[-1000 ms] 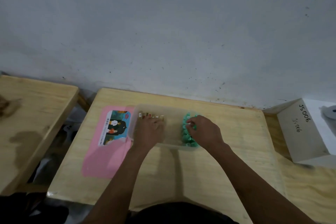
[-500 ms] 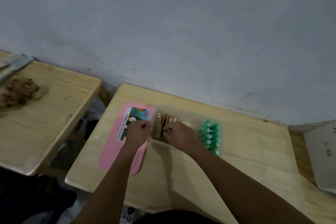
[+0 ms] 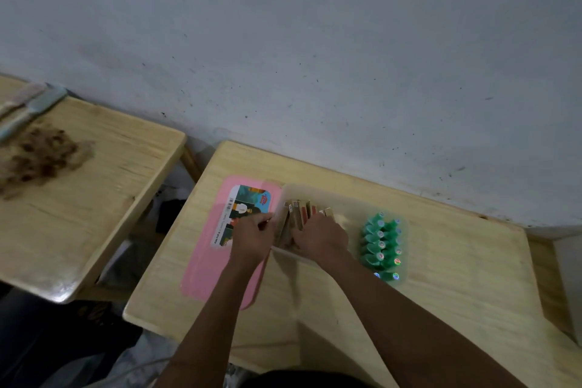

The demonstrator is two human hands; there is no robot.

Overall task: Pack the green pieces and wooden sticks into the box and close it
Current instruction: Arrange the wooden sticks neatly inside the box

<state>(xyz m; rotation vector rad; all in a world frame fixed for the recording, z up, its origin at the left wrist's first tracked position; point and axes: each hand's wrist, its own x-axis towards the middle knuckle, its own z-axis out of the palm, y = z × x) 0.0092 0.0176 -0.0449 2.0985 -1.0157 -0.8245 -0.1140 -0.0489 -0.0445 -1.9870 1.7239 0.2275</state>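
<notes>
Wooden sticks (image 3: 297,217) gripped by right hand (image 3: 321,236) fingers, left hand (image 3: 252,238) fingers pinching box (image 3: 330,195) edge, green pieces (image 3: 381,242) rightward.

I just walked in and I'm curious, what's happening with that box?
A person is packing a clear box on the table. The right grip is on the wooden sticks standing at the box's left end, the left grip at the wall beside them. The green pieces sit in rows at the right end. The pink lid lies on the table left of the box, so it is not closed yet.
</notes>
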